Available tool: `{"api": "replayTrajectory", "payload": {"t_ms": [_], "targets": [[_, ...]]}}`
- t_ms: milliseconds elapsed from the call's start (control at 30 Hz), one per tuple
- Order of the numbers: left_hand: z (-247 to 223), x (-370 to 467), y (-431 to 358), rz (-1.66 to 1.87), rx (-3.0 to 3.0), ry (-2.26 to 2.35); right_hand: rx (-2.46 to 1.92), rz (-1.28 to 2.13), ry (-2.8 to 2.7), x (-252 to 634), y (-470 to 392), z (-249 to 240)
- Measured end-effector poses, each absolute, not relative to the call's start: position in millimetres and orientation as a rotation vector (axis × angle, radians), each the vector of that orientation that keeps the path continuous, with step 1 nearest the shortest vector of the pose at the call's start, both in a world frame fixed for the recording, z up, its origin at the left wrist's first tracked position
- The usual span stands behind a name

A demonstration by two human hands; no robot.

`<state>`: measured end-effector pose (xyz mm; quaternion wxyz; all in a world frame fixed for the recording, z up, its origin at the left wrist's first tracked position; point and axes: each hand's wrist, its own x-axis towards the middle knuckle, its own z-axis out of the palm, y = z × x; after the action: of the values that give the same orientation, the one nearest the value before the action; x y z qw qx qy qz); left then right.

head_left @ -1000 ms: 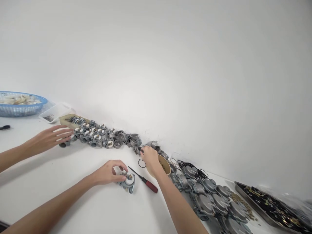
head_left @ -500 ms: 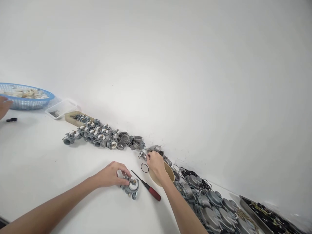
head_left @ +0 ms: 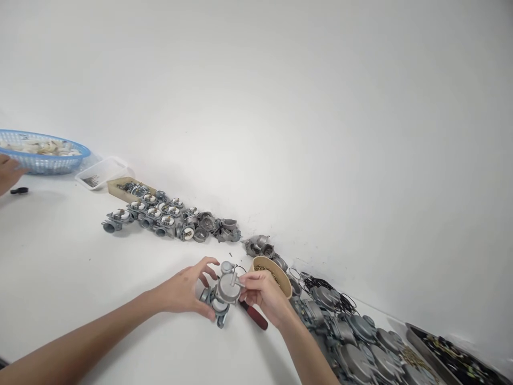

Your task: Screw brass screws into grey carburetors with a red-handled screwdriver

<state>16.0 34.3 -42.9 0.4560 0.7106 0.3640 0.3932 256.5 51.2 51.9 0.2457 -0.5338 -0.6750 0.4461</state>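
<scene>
My left hand (head_left: 185, 291) is in the lower middle of the frame, with the forearm coming in from the lower left corner. Its fingers are curled around a small grey metal part (head_left: 217, 306) that rests on the white table (head_left: 60, 267); the thumb and fingertips grip it on the left side. My right hand (head_left: 262, 293) comes in from the bottom edge, with the forearm going up and to the left. It pinches a round grey metal cap (head_left: 227, 287) between the thumb and the first fingers and holds it directly on top of the metal part, so the two pieces touch. Both hands are close together, almost facing each other over the part.

Under my right hand lies a screwdriver with a red handle (head_left: 254, 316), partly hidden. Just behind my right hand stands a brown paper cup (head_left: 279, 274) with small brass pieces inside. A row of similar metal parts (head_left: 168, 218) runs along the wall in the middle left of the frame, and a pile of grey caps (head_left: 352, 342) fills the lower right. At the upper left there is a blue basket (head_left: 44, 155), and another person's hand (head_left: 8, 172) shows at the left edge beside it.
</scene>
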Motion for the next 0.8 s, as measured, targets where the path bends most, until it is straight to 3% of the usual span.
{"api": "replayTrajectory", "payload": {"t_ms": [133, 267, 567, 800], "targets": [[-37.2, 18.5, 28.2, 0.919, 1.785, 0.997, -1.461, 1.271, -1.873, 247.7, 48.9, 29.7], [-30.9, 19.3, 23.7, 0.899, 1.81, 0.995, -1.469, 1.116, -2.018, 250.7, 47.6, 24.1], [-29.4, 13.9, 18.4, 0.751, 1.76, 1.078, -1.781, 0.258, -2.086, 318.1, 94.2, 43.3], [-58.1, 12.5, 33.5, 0.82, 1.687, 0.755, -2.01, 0.285, -2.247, 356.8, 122.2, 22.8]]}}
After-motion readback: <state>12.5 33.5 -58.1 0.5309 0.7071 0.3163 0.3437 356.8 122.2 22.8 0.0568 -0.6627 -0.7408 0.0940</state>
